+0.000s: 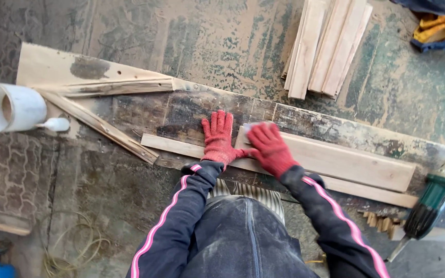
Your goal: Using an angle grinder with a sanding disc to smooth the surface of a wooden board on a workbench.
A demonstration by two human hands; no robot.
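Observation:
Both my hands wear red knit gloves. My left hand (218,136) lies flat with fingers spread on a long thin pale wood strip (173,146) and the dirty board (191,110) under it. My right hand (269,146) presses on the left end of a wider pale plank (346,161) that rests on the strip; a small pale piece shows under its fingers at the plank's corner, too hidden to identify. My dark sleeves with pink stripes and dark trousers fill the lower middle.
A white plastic container (9,107) with a small white bottle (55,124) lies at left. Stacked pale planks (328,46) sit at top right. A green power tool (428,206) lies at right, near small wood blocks (379,222). Coiled cord (75,247) is at lower left.

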